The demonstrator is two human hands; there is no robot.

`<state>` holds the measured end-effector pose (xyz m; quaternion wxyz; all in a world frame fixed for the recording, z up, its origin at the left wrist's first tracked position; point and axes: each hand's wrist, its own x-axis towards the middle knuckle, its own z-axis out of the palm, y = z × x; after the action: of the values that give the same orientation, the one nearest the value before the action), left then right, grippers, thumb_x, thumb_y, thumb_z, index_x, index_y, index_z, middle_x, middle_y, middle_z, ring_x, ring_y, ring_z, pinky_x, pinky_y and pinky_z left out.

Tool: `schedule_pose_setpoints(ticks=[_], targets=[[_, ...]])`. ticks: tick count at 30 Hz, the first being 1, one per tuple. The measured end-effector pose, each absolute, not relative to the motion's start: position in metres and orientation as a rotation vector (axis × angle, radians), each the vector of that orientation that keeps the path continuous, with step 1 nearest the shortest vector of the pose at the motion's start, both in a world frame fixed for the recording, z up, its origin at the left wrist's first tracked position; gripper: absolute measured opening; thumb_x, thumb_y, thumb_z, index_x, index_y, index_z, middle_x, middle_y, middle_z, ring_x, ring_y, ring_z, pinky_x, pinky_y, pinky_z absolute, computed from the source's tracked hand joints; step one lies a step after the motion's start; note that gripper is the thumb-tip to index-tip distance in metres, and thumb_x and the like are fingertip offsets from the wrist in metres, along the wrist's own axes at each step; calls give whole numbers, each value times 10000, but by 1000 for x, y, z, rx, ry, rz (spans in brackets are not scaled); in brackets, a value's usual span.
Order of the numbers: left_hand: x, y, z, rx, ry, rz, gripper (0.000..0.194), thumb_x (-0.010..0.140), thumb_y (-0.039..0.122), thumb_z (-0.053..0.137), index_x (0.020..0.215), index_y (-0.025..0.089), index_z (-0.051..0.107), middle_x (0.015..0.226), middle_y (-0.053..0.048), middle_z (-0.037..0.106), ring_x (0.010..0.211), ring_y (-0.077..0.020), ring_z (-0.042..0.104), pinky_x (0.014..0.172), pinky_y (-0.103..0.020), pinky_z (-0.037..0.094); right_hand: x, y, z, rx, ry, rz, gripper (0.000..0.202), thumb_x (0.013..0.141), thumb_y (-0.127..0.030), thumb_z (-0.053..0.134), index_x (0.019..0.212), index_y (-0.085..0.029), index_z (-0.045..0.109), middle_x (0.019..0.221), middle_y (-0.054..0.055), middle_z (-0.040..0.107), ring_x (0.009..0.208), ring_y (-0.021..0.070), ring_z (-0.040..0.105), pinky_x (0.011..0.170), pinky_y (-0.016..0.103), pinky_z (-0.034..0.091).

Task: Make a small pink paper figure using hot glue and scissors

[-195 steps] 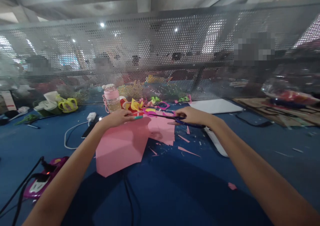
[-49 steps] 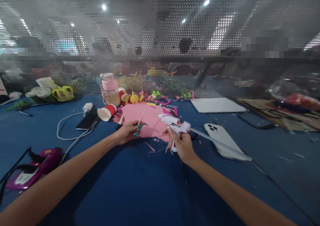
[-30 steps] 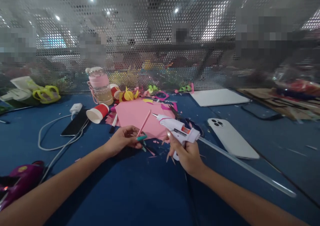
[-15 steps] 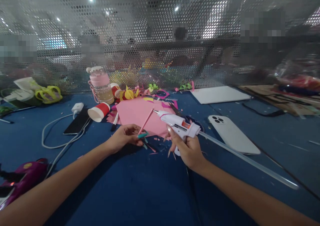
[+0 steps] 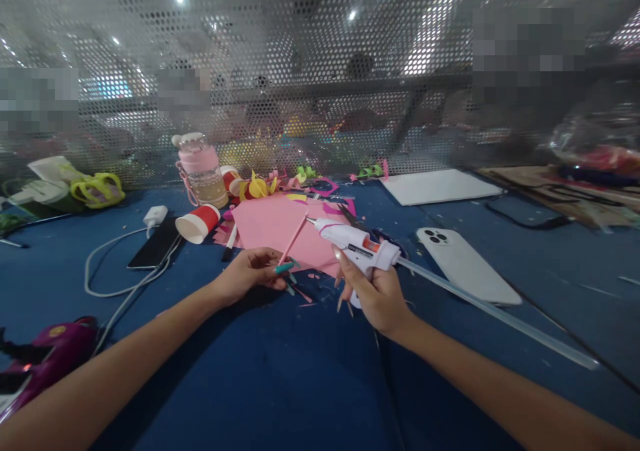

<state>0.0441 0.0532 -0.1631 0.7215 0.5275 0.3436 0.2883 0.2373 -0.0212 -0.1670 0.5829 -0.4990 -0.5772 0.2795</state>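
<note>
At one o'clock from the left hand [image 5: 253,276], the pink stick [image 5: 294,238] is pinched, its tip beside the nozzle of the glue gun [image 5: 347,239] gripped by the right hand [image 5: 384,299]. Glue application seems in hand; steady alignment is called for.

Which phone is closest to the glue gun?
The white phone, on the right of the glue gun; the black phone lies farther off, on the left.
</note>
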Motion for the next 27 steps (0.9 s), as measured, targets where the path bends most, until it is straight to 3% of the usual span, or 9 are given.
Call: schedule_pose_setpoints(ticks=[18,27], targets=[[42,54,-166,1155,744,646,267,572,203,748,787,115,616,647,4,640,528,-87,617,567,-197,511,236,-21,-174,-1132,-1408,757,286,787,-351,509,943,-138,619,438,-66,437,346,81,442,347,204,424],[42,54,-167,1152,729,656,321,567,253,754,814,101,617,661,-9,648,528,-77,609,568,-187,498,235,-23,-176,-1180,-1476,781,329,790,-375,480,976,-123,582,435,-72,406,337,82,411,337,211,400]])
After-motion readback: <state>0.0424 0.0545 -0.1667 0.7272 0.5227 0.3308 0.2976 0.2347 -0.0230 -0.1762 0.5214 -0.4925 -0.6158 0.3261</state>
